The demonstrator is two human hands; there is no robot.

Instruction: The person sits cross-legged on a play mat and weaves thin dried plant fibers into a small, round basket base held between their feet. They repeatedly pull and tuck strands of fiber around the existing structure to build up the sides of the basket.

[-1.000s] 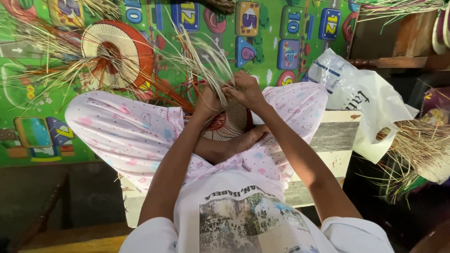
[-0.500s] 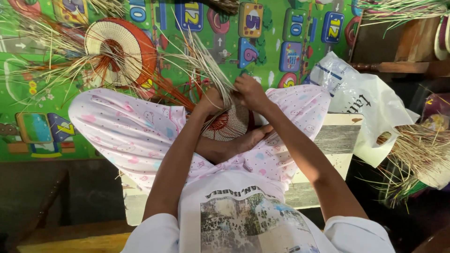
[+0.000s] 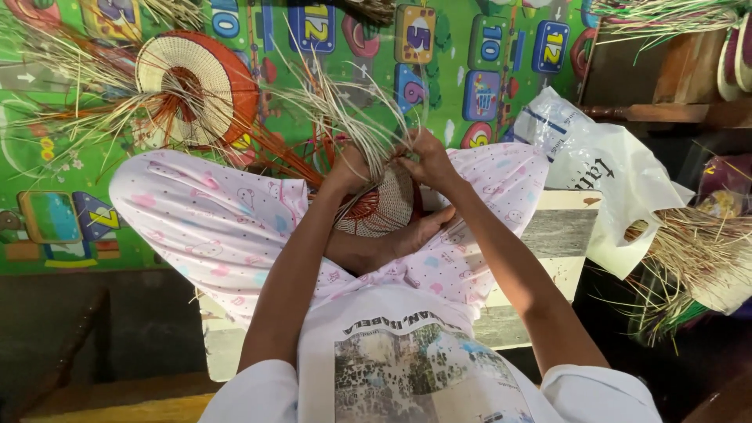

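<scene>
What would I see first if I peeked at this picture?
First, the two hands at the middle: the left hand and right hand grip pale straw strands fanning up from a half-woven round piece in the lap. Next, the bright green play mat behind, with a finished-looking woven disc, orange-rimmed, lying at upper left. A white plastic bag sits to the right.
</scene>
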